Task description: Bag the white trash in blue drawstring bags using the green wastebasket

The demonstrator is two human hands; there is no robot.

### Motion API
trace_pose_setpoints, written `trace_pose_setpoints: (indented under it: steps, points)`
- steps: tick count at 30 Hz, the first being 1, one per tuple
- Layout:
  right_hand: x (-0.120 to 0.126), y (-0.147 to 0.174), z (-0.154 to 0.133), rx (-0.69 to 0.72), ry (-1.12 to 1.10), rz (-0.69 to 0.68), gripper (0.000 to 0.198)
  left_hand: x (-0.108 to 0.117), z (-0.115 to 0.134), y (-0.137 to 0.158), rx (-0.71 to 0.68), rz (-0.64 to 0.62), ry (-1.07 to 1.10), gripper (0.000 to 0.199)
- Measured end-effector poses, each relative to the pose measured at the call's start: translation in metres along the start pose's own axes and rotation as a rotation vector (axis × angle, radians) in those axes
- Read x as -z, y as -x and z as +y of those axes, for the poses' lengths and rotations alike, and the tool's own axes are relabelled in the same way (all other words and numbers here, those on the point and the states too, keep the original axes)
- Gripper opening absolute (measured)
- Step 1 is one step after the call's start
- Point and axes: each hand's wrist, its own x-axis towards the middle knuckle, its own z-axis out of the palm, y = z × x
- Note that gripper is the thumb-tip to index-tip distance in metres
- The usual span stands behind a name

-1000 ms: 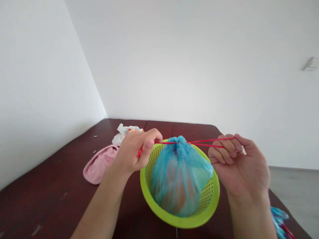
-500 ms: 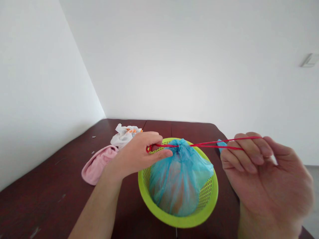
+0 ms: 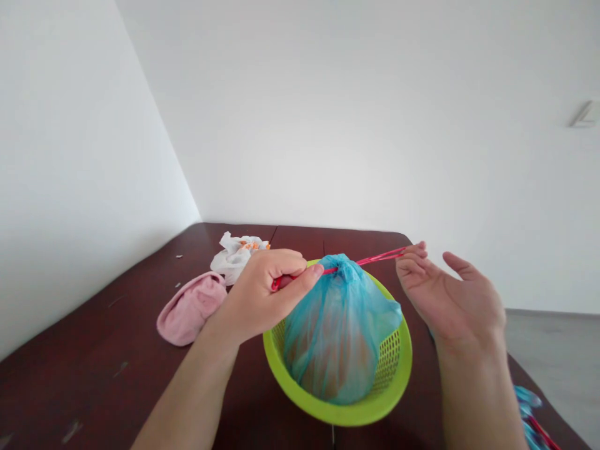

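A translucent blue plastic bag sits in a lime-green perforated basket, its mouth gathered tight at the top. Something brownish shows faintly through the plastic. Red drawstrings run out from both sides of the gathered neck. My left hand is closed on the left drawstring, thumb toward the neck of the bag. To the right, my right hand has the other drawstring looped on its curled fingers, palm up and thumb held apart. That string is stretched between the bag and the fingers.
A crumpled white plastic bag with orange print and a folded pink cloth lie left of the basket on the dark red table. Another blue item with red string lies at the lower right edge. White walls stand behind.
My right hand has moved left, closer to the bag, and its thumb has opened away from the fingers. The right drawstring loop now spans a shorter stretch. My left hand has stayed nearly in place.
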Motion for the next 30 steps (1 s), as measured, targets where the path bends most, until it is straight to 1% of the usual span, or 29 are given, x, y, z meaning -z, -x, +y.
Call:
trace_pose_setpoints:
  steps: [2, 4, 5, 7, 8, 9, 10, 11, 12, 14, 15, 16, 17, 19, 20, 21, 22, 23, 24, 26, 28, 30]
  points:
    - [-0.001, 0.002, -0.001, 0.098, 0.128, -0.055, 0.039, 0.003, 0.005, 0.001, 0.056, -0.042, -0.026, 0.064]
    - [-0.006, 0.009, 0.007, 0.251, 0.389, -0.138, 0.043, 0.008, 0.012, 0.004, 0.099, -0.089, -0.033, 0.063]
    - [-0.01, 0.014, 0.014, 0.352, 0.569, -0.193, 0.045, 0.01, 0.017, 0.006, 0.111, -0.118, -0.026, 0.06]
    - [-0.017, 0.029, 0.03, 0.563, 1.011, -0.314, 0.054, 0.014, 0.027, 0.011, 0.108, -0.169, 0.008, 0.052]
    - [-0.02, 0.037, 0.039, 0.655, 1.248, -0.372, 0.065, 0.016, 0.031, 0.013, 0.088, -0.191, 0.029, 0.047]
    - [-0.023, 0.045, 0.047, 0.718, 1.469, -0.432, 0.08, 0.016, 0.036, 0.015, 0.054, -0.214, 0.046, 0.043]
    - [-0.024, 0.052, 0.054, 0.743, 1.648, -0.498, 0.092, 0.016, 0.039, 0.017, 0.008, -0.235, 0.057, 0.039]
    - [-0.025, 0.058, 0.059, 0.716, 1.774, -0.568, 0.096, 0.015, 0.041, 0.018, -0.044, -0.253, 0.061, 0.037]
    - [-0.025, 0.062, 0.062, 0.648, 1.841, -0.638, 0.089, 0.014, 0.043, 0.018, -0.097, -0.265, 0.055, 0.034]
    - [-0.024, 0.065, 0.065, 0.442, 1.853, -0.739, 0.064, 0.011, 0.044, 0.018, -0.17, -0.264, 0.019, 0.028]
    - [-0.023, 0.065, 0.066, 0.356, 1.829, -0.75, 0.056, 0.009, 0.043, 0.018, -0.179, -0.25, -0.008, 0.024]
    - [-0.022, 0.064, 0.066, 0.31, 1.801, -0.729, 0.051, 0.007, 0.043, 0.018, -0.171, -0.236, -0.042, 0.022]
    - [-0.022, 0.063, 0.066, 0.294, 1.776, -0.687, 0.048, 0.005, 0.042, 0.019, -0.151, -0.233, -0.08, 0.031]
    - [-0.023, 0.06, 0.069, 0.314, 1.723, -0.585, 0.041, 0.0, 0.042, 0.021, -0.1, -0.261, -0.152, 0.072]
    - [-0.024, 0.058, 0.07, 0.325, 1.693, -0.541, 0.036, -0.003, 0.042, 0.022, -0.081, -0.281, -0.18, 0.088]
    - [-0.025, 0.057, 0.072, 0.326, 1.668, -0.508, 0.03, -0.007, 0.042, 0.023, -0.065, -0.297, -0.207, 0.095]
    - [-0.026, 0.056, 0.074, 0.321, 1.648, -0.492, 0.025, -0.01, 0.041, 0.024, -0.053, -0.305, -0.233, 0.092]
    - [-0.026, 0.055, 0.075, 0.315, 1.634, -0.488, 0.021, -0.014, 0.041, 0.024, -0.04, -0.306, -0.262, 0.083]
    - [-0.026, 0.055, 0.076, 0.313, 1.631, -0.489, 0.019, -0.016, 0.039, 0.023, -0.02, -0.302, -0.292, 0.069]
    - [-0.025, 0.056, 0.074, 0.294, 1.674, -0.506, 0.022, -0.02, 0.035, 0.02, 0.035, -0.296, -0.338, 0.044]
    - [-0.023, 0.062, 0.07, 0.317, 1.78, -0.543, 0.037, -0.021, 0.029, 0.015, 0.093, -0.305, -0.358, 0.031]
    - [-0.019, 0.07, 0.066, 0.412, 1.933, -0.623, 0.067, -0.019, 0.023, 0.011, 0.142, -0.317, -0.384, 0.018]
